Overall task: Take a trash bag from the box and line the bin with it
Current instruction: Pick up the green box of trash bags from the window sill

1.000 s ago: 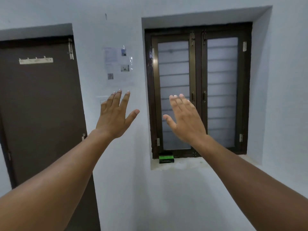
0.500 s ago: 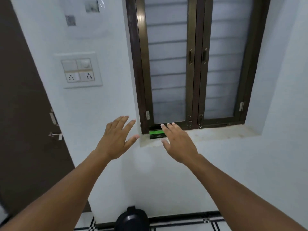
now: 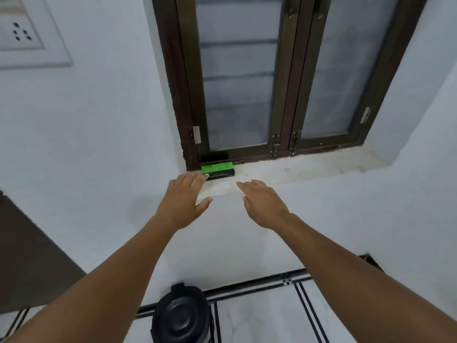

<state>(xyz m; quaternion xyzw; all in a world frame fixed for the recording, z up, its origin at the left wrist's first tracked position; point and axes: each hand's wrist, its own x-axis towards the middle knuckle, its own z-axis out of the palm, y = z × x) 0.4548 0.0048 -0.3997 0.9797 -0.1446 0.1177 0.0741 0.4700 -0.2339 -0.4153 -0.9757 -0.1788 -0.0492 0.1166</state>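
The green-and-black box (image 3: 218,171) sits at the left end of the sill (image 3: 296,172), tight against the window frame (image 3: 178,95). The left hand (image 3: 184,201), which half a second ago was short of it, now has its fingertips at the box's left end, spread and holding nothing; the right hand (image 3: 264,204) hangs loose and empty just before the sill's edge. So the pick-up looks about to start, with bare sill on the box's right, and the lidded bin (image 3: 180,315) waits on the floor below.

The box (image 3: 218,170) is bright green on top, black on its side. My bin (image 3: 180,315) is black. White floor tiles (image 3: 262,318) carry black stripes; the window frame (image 3: 284,95) is dark brown.
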